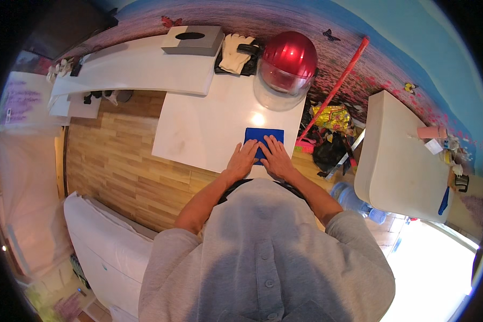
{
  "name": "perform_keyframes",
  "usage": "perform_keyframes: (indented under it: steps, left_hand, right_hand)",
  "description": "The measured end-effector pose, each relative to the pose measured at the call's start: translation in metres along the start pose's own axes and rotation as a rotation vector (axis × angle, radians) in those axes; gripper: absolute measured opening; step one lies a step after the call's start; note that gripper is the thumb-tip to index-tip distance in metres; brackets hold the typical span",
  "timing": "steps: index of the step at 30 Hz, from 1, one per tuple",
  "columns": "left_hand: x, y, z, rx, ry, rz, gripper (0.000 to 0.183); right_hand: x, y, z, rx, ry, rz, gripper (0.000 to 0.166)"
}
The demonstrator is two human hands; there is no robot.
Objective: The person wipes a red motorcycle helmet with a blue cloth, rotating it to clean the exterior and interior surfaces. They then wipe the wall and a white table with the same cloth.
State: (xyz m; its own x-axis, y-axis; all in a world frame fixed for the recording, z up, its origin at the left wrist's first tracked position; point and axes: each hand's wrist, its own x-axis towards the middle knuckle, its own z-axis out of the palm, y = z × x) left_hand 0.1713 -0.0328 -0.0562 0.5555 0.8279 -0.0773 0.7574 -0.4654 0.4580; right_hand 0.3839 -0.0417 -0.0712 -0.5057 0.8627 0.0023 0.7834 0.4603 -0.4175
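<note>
A folded blue cloth (264, 133) lies flat near the front edge of a glossy white table (201, 129). My left hand (243, 160) rests palm down, its fingertips on the cloth's left part. On the right part lies my right hand (276, 157), also palm down with the fingers slightly spread. The two hands nearly meet at the fingertips. Neither hand grips the cloth; both press on or touch it from above. Parts of the cloth are hidden under the fingers.
A red helmet (292, 56) with a clear visor stands at the table's back right. Beside it are pale gloves (235, 52) and a grey tissue box (193, 40). A red pole (338, 86) leans right of the table, above bags (331, 155) and a water bottle (348, 197).
</note>
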Motion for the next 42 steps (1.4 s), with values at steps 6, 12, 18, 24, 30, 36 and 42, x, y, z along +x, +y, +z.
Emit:
perform_keyframes:
  steps: [6,12,18,24,30,36,42]
  left_hand:
    - [0.012,-0.020,0.001,0.090,-0.016,-0.207,0.061]
    - [0.006,-0.032,0.004,0.119,0.025,-0.380,0.066]
    - [0.028,-0.045,0.001,0.152,0.084,-0.427,0.066]
    - [0.074,-0.077,-0.017,0.278,0.115,-0.427,0.066]
    - [0.126,-0.121,-0.035,0.422,0.039,-0.446,0.070]
    - [0.157,-0.152,-0.067,0.444,-0.111,-0.414,0.070]
    - [0.177,-0.167,-0.080,0.457,-0.199,-0.422,0.077]
  right_hand:
    - [0.046,0.006,0.009,-0.005,-0.005,-0.046,0.071]
    - [0.089,-0.002,0.006,0.032,-0.088,-0.109,0.074]
    - [0.125,-0.004,0.008,0.033,-0.079,-0.083,0.076]
    - [0.175,0.010,0.019,-0.070,-0.028,-0.099,0.076]
    - [0.233,0.025,0.024,-0.098,0.036,-0.081,0.080]
    - [0.270,0.035,0.032,-0.061,0.131,-0.020,0.082]
    - [0.289,0.031,0.030,-0.024,0.084,0.072,0.086]
